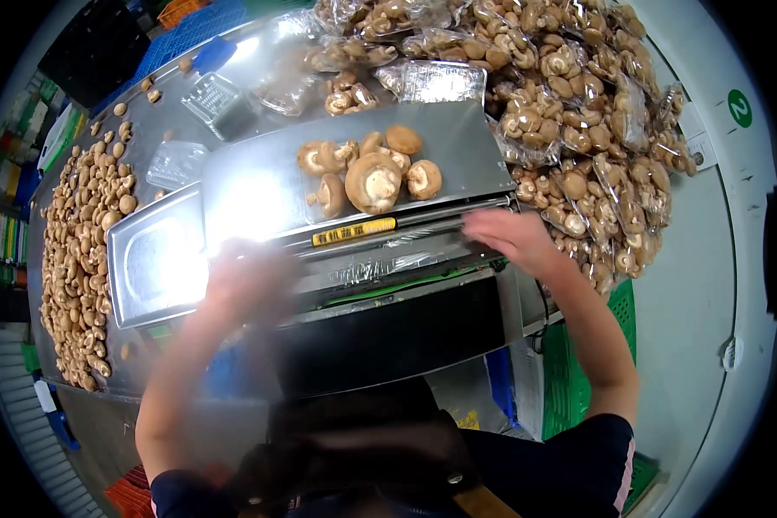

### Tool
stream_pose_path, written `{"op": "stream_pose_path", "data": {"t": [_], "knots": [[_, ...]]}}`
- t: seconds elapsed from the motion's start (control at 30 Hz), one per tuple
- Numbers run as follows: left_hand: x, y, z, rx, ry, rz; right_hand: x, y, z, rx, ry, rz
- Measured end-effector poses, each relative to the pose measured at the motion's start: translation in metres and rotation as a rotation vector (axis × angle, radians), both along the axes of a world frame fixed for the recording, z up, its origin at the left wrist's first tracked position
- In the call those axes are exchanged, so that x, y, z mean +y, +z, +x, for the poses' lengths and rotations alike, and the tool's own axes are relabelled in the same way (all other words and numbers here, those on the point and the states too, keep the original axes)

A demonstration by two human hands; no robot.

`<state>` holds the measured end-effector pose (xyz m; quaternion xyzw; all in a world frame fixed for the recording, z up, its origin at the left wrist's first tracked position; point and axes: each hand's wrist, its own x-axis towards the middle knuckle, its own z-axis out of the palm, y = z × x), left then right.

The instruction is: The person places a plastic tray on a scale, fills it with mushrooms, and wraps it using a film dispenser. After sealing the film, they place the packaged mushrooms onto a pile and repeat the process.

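Observation:
My left hand (255, 281) is smeared by motion at the left end of the wrapping machine's film slot; its fingers cannot be made out. At the other end, my right hand (516, 238) reaches over the metal roller (432, 216) with fingers stretched out to the left, and I see nothing held in it. Between the hands runs a strip of clear plastic film (375, 269), wrinkled at its edge. A yellow label (354, 231) shows beside the roller. Just beyond, several brown mushrooms (375, 183) lie grouped on the steel plate (259, 173), some stem side up.
Loose mushrooms (86, 259) spread along the table's left side. Wrapped mushroom packs (578, 112) are heaped at the back right. Clear plastic trays (214, 104) lie at the back left. A shiny metal panel (157, 259) adjoins the machine. A green crate (570, 380) stands below right.

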<state>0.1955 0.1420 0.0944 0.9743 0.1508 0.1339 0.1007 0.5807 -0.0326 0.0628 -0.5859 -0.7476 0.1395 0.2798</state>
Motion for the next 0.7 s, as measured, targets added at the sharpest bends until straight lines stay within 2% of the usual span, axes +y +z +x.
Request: {"op": "stream_pose_path", "data": {"t": [0.03, 0.1, 0.13, 0.17, 0.2, 0.23, 0.27, 0.3, 0.33, 0.37, 0.4, 0.43, 0.47, 0.5, 0.53, 0.57, 0.6, 0.67, 0.7], "knots": [[-0.003, -0.013, -0.026, -0.107, 0.060, -0.129, -0.016, 0.003, 0.001, 0.090, -0.013, 0.016], [-0.016, -0.009, -0.077, -0.039, 0.154, -0.359, -0.046, 0.056, -0.013, 0.434, -0.236, -0.398], [-0.016, 0.008, -0.083, -0.078, 0.179, -0.509, -0.044, 0.069, -0.014, 0.412, -0.171, -0.206], [-0.017, 0.029, -0.089, -0.287, 0.224, -0.715, -0.041, 0.081, -0.014, 0.388, -0.107, -0.010], [-0.016, 0.053, -0.078, -0.578, 0.216, -0.818, -0.031, 0.102, -0.011, 0.334, -0.135, 0.131], [-0.001, 0.070, -0.063, -0.862, 0.157, -0.850, -0.010, 0.113, -0.008, 0.327, -0.195, 0.277], [0.028, 0.077, -0.054, -0.987, 0.015, -0.845, 0.012, 0.124, -0.006, 0.313, -0.263, 0.422], [0.049, 0.076, -0.026, -1.069, 0.205, -0.700, 0.047, 0.128, -0.011, 0.342, -0.362, 0.581], [0.081, 0.060, 0.000, -1.072, 0.216, -0.642, 0.084, 0.121, -0.008, 0.385, -0.337, 0.507], [0.103, 0.046, 0.034, -0.925, 0.282, -0.490, 0.118, 0.104, -0.004, 0.427, -0.310, 0.435], [0.125, 0.014, 0.052, -0.723, 0.325, -0.422, 0.141, 0.082, -0.003, 0.102, -0.429, 0.266], [0.143, -0.032, 0.062, -0.496, 0.391, -0.515, 0.163, 0.039, 0.007, 0.001, -0.375, 0.136], [0.137, -0.058, 0.074, -0.348, 0.446, -0.545, 0.173, 0.011, 0.010, 0.016, -0.295, -0.100], [0.129, -0.045, 0.081, -0.003, 0.328, -0.583, 0.178, -0.029, 0.020, -0.046, -0.268, -0.177], [0.101, -0.035, 0.077, -0.024, 0.338, -0.533, 0.165, -0.021, 0.010, -0.055, -0.232, -0.229], [0.102, -0.044, 0.074, -0.127, 0.298, -0.457, 0.157, -0.014, 0.006, 0.007, -0.208, -0.197], [0.095, -0.035, 0.073, -0.119, 0.328, -0.609, 0.149, -0.007, 0.002, 0.073, -0.185, -0.169], [0.071, -0.006, 0.072, -0.100, 0.386, -0.914, 0.128, 0.034, -0.011, 0.315, -0.208, -0.414], [0.064, -0.014, 0.065, -0.112, 0.405, -0.846, 0.112, 0.040, -0.020, 0.446, -0.174, -0.259]]}}
